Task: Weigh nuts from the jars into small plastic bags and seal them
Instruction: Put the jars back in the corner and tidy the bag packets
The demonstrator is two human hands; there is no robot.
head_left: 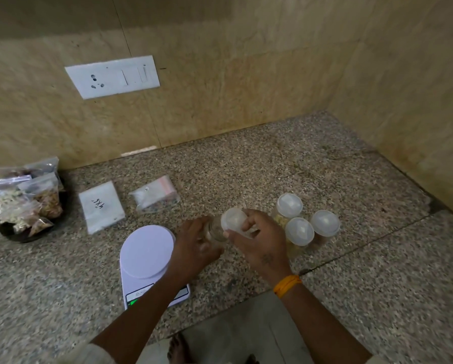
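The place looked like a home kitchen, or a small packing corner in one. The work went on at a speckled granite counter point(285, 164) set into a corner, with beige stone-patterned wall tiles point(220, 82) rising behind and to the right. A white switch and socket plate point(112, 76) was fixed to the back wall just above the counter. A white digital kitchen scale point(146, 261) stood on the granite, with lidded plastic jars point(299, 229) of nuts to its right. Flat packs of empty zip bags point(100, 206) lay behind it, and filled bags point(23, 203) were heaped in a dark bowl at far left.
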